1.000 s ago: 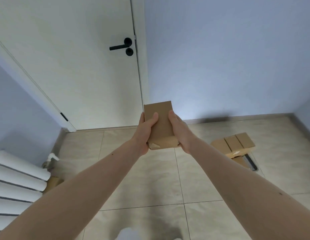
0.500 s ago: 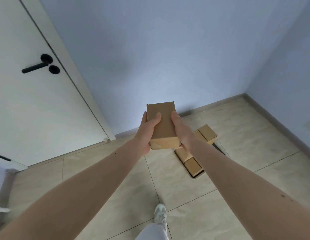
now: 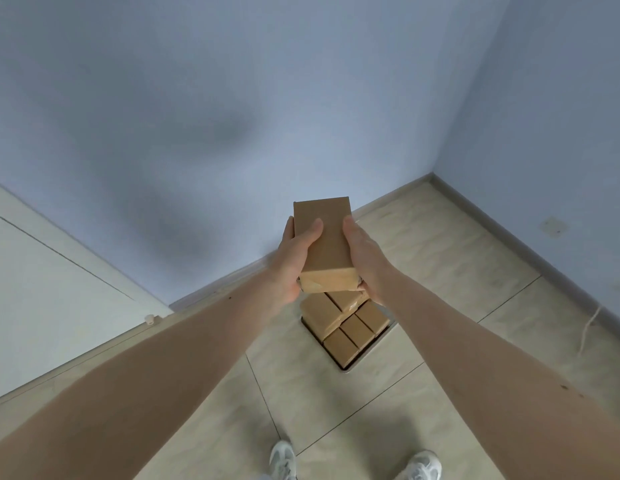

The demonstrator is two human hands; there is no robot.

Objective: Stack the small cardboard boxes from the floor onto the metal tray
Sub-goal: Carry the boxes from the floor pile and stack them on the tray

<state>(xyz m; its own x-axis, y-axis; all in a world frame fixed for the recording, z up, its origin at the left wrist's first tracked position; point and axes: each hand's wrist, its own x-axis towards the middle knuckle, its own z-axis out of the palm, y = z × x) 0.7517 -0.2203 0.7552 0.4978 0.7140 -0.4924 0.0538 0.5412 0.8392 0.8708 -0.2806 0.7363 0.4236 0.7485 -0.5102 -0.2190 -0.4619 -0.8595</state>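
Tiled floor (image 3: 440, 271) below; left hand (image 3: 291, 261), right hand (image 3: 365, 258) gripping cardboard box (image 3: 324, 244) between them.

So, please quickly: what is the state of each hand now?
Left hand: closed on the cardboard box, thumb on top.
Right hand: grips the same box from the other side.

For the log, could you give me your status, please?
Left hand and right hand grip one box. Tray ahead, partly stacked. Path clear.
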